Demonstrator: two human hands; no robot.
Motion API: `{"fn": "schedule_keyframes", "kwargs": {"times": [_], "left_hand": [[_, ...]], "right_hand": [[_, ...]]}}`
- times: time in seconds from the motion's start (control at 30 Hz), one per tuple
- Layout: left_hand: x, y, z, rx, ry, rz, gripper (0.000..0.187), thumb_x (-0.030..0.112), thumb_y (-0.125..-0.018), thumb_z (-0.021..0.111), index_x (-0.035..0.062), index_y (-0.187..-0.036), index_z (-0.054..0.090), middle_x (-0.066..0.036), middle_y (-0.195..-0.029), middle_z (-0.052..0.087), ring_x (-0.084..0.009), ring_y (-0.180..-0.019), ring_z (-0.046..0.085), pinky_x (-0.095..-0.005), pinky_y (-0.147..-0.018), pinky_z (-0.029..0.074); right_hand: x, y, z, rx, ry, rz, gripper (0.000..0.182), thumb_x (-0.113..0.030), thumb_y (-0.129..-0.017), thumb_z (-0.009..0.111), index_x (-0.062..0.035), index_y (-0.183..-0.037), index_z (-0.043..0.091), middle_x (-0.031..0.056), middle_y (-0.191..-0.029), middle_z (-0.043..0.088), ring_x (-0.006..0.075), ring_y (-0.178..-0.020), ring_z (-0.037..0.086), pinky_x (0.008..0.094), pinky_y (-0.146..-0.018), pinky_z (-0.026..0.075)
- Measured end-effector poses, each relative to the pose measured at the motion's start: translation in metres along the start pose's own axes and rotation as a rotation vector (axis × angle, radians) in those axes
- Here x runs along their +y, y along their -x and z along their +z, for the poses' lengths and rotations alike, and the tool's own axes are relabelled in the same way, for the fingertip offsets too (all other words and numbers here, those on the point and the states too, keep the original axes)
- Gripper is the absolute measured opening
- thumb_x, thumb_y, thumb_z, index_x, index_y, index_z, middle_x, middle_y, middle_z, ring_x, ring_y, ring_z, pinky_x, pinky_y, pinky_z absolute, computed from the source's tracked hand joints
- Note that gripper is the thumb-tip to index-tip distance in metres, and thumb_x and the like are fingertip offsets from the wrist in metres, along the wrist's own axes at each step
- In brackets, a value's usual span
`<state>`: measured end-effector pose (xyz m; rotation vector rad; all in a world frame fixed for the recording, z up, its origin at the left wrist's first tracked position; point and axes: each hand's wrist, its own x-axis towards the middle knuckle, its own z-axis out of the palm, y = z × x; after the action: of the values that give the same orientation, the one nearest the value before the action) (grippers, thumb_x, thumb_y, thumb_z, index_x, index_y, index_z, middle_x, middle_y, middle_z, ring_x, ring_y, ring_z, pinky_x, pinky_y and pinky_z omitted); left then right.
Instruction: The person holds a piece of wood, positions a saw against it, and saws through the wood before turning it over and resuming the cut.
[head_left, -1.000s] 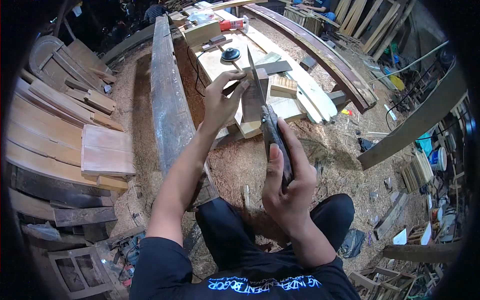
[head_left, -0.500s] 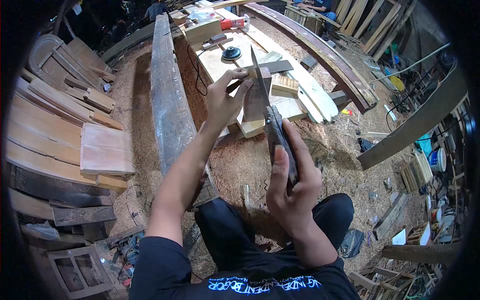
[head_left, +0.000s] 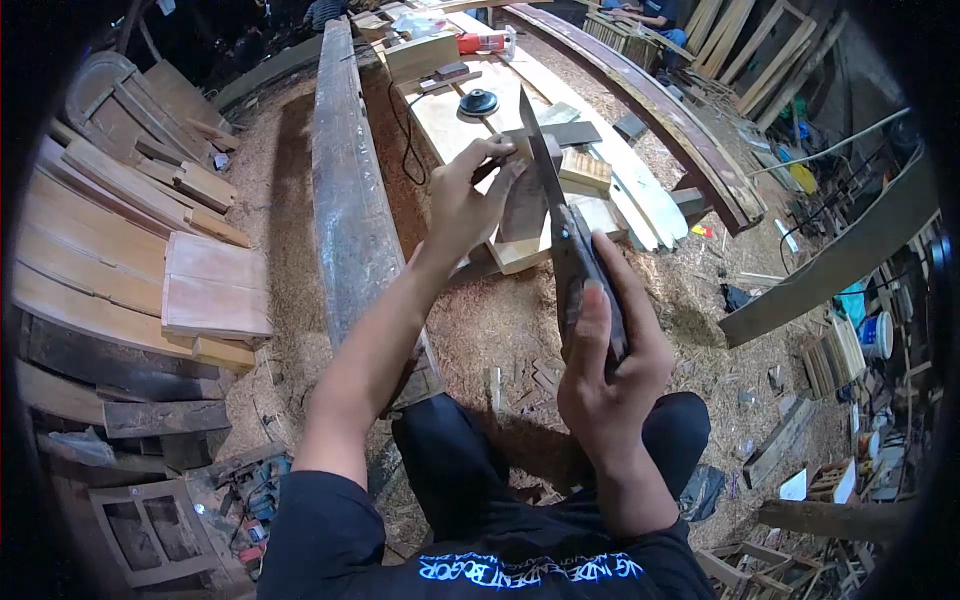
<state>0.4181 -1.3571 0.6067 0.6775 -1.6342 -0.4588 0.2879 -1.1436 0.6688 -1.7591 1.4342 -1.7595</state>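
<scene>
My right hand (head_left: 615, 365) is wrapped round the dark handle of a handsaw (head_left: 545, 160), thumb along the near side. The narrow blade points up and away, close beside a wooden block (head_left: 524, 212) on the workbench (head_left: 520, 258). With thumb and fingers, my left hand (head_left: 472, 190) grips the top of that block, left of the blade. Whether the saw teeth touch the wood cannot be made out. Right behind the block lie a dark flat strip (head_left: 575, 133) and a small pale wood piece (head_left: 587, 168).
On the bench are a black round disc (head_left: 478, 102) and a red power tool (head_left: 482, 42). A long grey plank (head_left: 345, 190) runs along the left, a long beam (head_left: 650, 110) along the right. Boards (head_left: 100, 240) are stacked at far left. Another person (head_left: 652, 14) sits at the back.
My right hand and the saw have shifted slightly right in view. My left hand keeps its grip on the block, and the whole scene has moved a little with the camera.
</scene>
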Motion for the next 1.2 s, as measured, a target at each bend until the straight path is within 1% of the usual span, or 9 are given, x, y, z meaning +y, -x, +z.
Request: {"fn": "schedule_keyframes", "kwargs": {"times": [0.47, 0.6, 0.8, 0.83, 0.93, 1.0, 1.07, 1.1, 1.2], "left_hand": [[0.005, -0.001, -0.004, -0.003, -0.043, 0.048, 0.022, 0.008, -0.095, 0.074, -0.0051, -0.109, 0.065, -0.017, -0.11, 0.075, -0.0165, -0.106, 0.071, -0.0302, -0.089, 0.059], [0.007, -0.002, -0.008, -0.02, -0.034, 0.025, 0.023, 0.008, -0.093, 0.076, -0.0053, -0.109, 0.065, -0.017, -0.111, 0.075, -0.017, -0.105, 0.072, -0.0298, -0.089, 0.059], [0.004, -0.002, -0.004, 0.006, -0.045, -0.023, 0.023, 0.006, -0.092, 0.077, -0.0049, -0.109, 0.067, -0.019, -0.113, 0.075, -0.0185, -0.105, 0.073, -0.0299, -0.089, 0.059], [0.006, -0.003, -0.004, 0.0, -0.048, -0.027, 0.022, 0.005, -0.091, 0.077, -0.0047, -0.109, 0.068, -0.02, -0.111, 0.075, -0.0198, -0.105, 0.073, -0.0311, -0.091, 0.059], [0.009, -0.001, -0.007, 0.007, -0.077, 0.052, 0.022, 0.004, -0.091, 0.076, -0.0046, -0.11, 0.068, -0.02, -0.111, 0.075, -0.0207, -0.105, 0.073, -0.0326, -0.091, 0.061], [0.014, 0.001, -0.008, 0.0, -0.064, 0.024, 0.021, 0.004, -0.092, 0.076, -0.0044, -0.11, 0.068, -0.02, -0.11, 0.076, -0.0204, -0.105, 0.073, -0.0324, -0.091, 0.06], [0.014, -0.001, -0.006, 0.0, -0.047, 0.006, 0.021, 0.005, -0.092, 0.076, -0.0043, -0.109, 0.068, -0.02, -0.11, 0.076, -0.0201, -0.105, 0.073, -0.0321, -0.09, 0.06], [0.009, -0.001, -0.004, 0.011, -0.046, 0.01, 0.021, 0.006, -0.092, 0.076, -0.0037, -0.109, 0.068, -0.02, -0.11, 0.076, -0.0198, -0.104, 0.073, -0.0318, -0.089, 0.06], [0.007, -0.002, -0.006, 0.02, -0.033, 0.01, 0.022, 0.009, -0.093, 0.077, -0.0024, -0.109, 0.069, -0.019, -0.11, 0.076, -0.0195, -0.102, 0.074, -0.0315, -0.086, 0.06]], "right_hand": [[0.005, 0.002, 0.01, -0.013, 0.025, -0.052, 0.041, -0.007, -0.102, 0.055, 0.0094, -0.14, 0.052, 0.0173, -0.088, 0.07, 0.0178, -0.067, 0.068, 0.0311, -0.059, 0.053], [0.002, 0.009, 0.002, 0.024, 0.119, -0.217, 0.041, -0.006, -0.102, 0.056, 0.0098, -0.139, 0.053, 0.0137, -0.081, 0.068, 0.0154, -0.062, 0.066, 0.0311, -0.056, 0.051], [0.0, 0.005, 0.001, -0.004, 0.028, -0.018, 0.039, -0.005, -0.101, 0.056, 0.0096, -0.138, 0.055, 0.0104, -0.077, 0.064, 0.0128, -0.061, 0.062, 0.0303, -0.056, 0.049], [0.009, 0.005, 0.002, 0.066, 0.109, -0.258, 0.038, -0.005, -0.101, 0.056, 0.0087, -0.137, 0.056, 0.0116, -0.078, 0.065, 0.013, -0.062, 0.062, 0.0305, -0.056, 0.049], [0.005, 0.006, 0.004, 0.067, 0.112, -0.214, 0.037, -0.007, -0.102, 0.055, 0.0082, -0.137, 0.056, 0.0152, -0.082, 0.067, 0.0147, -0.063, 0.063, 0.0307, -0.057, 0.05], [-0.007, 0.004, 0.001, 0.009, 0.132, -0.033, 0.038, -0.008, -0.103, 0.055, 0.0089, -0.137, 0.056, 0.0195, -0.087, 0.07, 0.0164, -0.066, 0.066, 0.0317, -0.059, 0.052], [-0.011, -0.002, 0.002, -0.076, 0.035, 0.284, 0.04, -0.019, -0.107, 0.051, 0.0061, -0.137, 0.06, 0.0203, -0.117, 0.071, 0.0186, -0.105, 0.067, 0.0321, -0.091, 0.053], [-0.004, 0.005, 0.002, -0.02, 0.05, 0.06, 0.041, -0.021, -0.107, 0.052, 0.0062, -0.138, 0.059, 0.0205, -0.116, 0.071, 0.0179, -0.104, 0.067, 0.0315, -0.091, 0.052], [0.0, 0.022, 0.0, 0.064, -0.014, 0.003, 0.042, -0.021, -0.107, 0.052, 0.0055, -0.138, 0.059, 0.0193, -0.116, 0.072, 0.0173, -0.103, 0.068, 0.0312, -0.09, 0.052]]}}
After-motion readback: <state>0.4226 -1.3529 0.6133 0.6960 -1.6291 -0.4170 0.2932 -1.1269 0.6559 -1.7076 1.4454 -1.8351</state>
